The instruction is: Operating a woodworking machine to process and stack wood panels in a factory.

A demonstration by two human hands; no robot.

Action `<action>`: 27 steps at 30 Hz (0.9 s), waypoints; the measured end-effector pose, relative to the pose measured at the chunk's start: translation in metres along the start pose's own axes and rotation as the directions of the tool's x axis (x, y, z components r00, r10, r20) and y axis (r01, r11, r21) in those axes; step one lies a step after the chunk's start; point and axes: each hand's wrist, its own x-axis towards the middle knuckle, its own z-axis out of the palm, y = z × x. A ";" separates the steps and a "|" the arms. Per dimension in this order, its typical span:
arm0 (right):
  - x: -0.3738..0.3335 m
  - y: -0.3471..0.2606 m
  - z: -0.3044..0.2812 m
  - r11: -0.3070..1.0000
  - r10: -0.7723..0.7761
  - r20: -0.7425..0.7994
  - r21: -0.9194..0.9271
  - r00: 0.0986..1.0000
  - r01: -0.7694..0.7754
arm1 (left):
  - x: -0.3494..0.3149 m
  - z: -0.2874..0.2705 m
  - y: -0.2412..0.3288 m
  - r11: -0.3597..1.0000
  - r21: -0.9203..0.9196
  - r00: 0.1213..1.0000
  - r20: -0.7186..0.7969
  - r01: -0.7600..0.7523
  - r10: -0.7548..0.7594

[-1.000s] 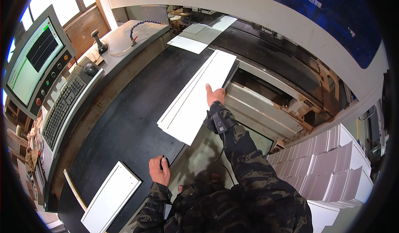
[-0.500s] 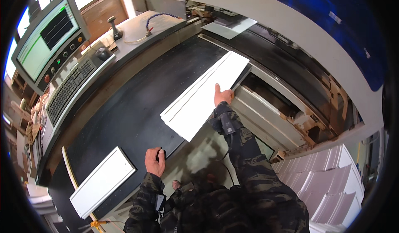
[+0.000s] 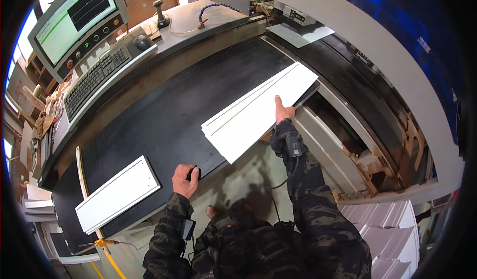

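Fanned white panels, long and grooved along one side, lie at an angle on the black table, overhanging its near edge. My right hand is at their near long edge, thumb on top; its other fingers are mostly hidden at the edge. By the table's near edge my left hand is curled around a small black object whose kind I cannot make out. Further left lies a separate white panel with a groove and small holes at one end.
A monitor, keyboard and mouse sit beyond the table's far left edge, beside a handheld scanner. A yellowish strip crosses the left end. Stacked grooved panels stand at right. An orange air gun hangs lower left.
The whole view has shifted, with the table and monitor sitting further right. My right hand stays at the fanned panels' edge, and my left hand keeps its curl around the black object.
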 end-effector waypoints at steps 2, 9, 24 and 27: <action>-0.004 -0.002 0.002 1.000 -0.005 0.015 -0.011 1.000 0.005 | 0.000 0.001 0.000 1.000 -0.004 1.000 0.010 0.028 -0.028; -0.045 -0.030 0.004 0.995 0.046 0.001 -0.089 0.999 -0.045 | -0.007 -0.005 -0.012 1.000 -0.018 1.000 0.013 0.005 -0.005; -0.050 -0.034 -0.002 0.989 0.032 -0.059 -0.141 0.998 -0.040 | -0.006 -0.003 -0.014 0.998 -0.062 0.997 0.071 -0.024 0.028; -0.047 -0.031 -0.003 0.990 0.028 -0.067 -0.139 0.997 -0.037 | -0.007 -0.004 -0.014 0.997 -0.078 0.998 0.058 -0.029 0.033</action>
